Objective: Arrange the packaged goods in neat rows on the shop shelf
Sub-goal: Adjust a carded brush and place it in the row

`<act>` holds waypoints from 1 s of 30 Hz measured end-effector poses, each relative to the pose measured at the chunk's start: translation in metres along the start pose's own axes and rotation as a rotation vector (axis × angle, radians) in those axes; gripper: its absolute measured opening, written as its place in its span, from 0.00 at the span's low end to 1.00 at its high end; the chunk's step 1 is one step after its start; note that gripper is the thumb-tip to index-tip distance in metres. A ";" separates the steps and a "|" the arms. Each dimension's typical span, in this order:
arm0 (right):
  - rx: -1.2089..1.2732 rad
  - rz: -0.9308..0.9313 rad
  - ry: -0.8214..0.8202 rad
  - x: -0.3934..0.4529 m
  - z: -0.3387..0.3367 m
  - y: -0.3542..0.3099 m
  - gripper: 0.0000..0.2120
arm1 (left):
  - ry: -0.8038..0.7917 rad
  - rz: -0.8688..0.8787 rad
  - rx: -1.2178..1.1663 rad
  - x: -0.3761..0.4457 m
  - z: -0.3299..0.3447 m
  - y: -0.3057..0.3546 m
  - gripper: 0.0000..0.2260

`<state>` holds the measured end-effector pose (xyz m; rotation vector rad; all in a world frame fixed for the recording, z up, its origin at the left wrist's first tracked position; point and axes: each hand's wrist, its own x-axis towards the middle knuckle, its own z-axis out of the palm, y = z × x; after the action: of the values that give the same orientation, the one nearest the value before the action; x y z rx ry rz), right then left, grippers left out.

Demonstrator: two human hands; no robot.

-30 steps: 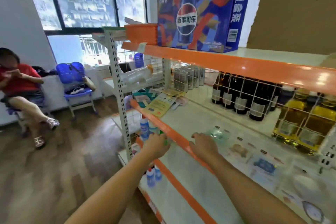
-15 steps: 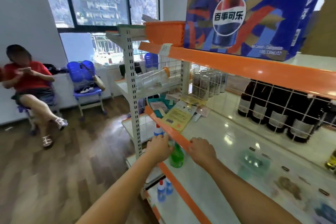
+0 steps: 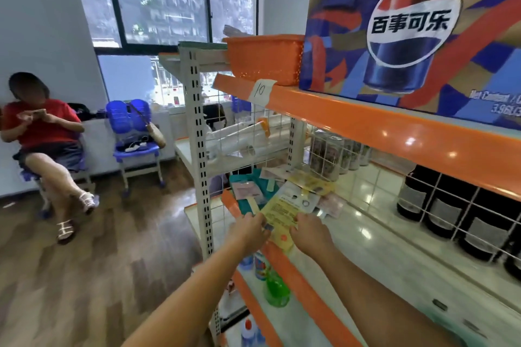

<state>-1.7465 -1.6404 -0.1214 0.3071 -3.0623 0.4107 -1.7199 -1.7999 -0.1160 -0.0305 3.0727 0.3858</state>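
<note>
A flat yellow packet (image 3: 282, 213) lies at the left front end of the white middle shelf (image 3: 380, 236), partly over the orange shelf edge (image 3: 298, 279). My left hand (image 3: 248, 229) pinches its left edge and my right hand (image 3: 310, 234) holds its right edge. Behind it lies a loose pile of flat packets: teal and pink ones (image 3: 249, 189), another yellow one (image 3: 313, 182) and a pale pink one (image 3: 332, 204).
Dark bottles (image 3: 451, 211) and cans (image 3: 327, 153) stand behind a wire grid at the back. A blue cola carton (image 3: 408, 28) and orange basket (image 3: 265, 58) sit on the top shelf. Green and blue bottles (image 3: 276, 287) stand on the lower shelf. A person sits at left.
Both hands have moved left along the shelf front, from the orange edge onto the yellow packet, and now hold it. My view has shifted left and closer.
</note>
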 end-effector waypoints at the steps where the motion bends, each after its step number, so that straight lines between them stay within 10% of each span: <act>1: -0.002 0.002 -0.013 0.006 0.005 0.000 0.16 | -0.004 0.001 -0.003 0.007 0.002 -0.002 0.19; 30: -0.117 0.375 0.128 0.177 0.035 -0.077 0.17 | 0.027 0.318 0.047 0.173 -0.005 -0.099 0.17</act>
<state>-1.9048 -1.7564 -0.1246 -0.2910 -2.9940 0.2482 -1.8908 -1.8993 -0.1436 0.4624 3.1120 0.3269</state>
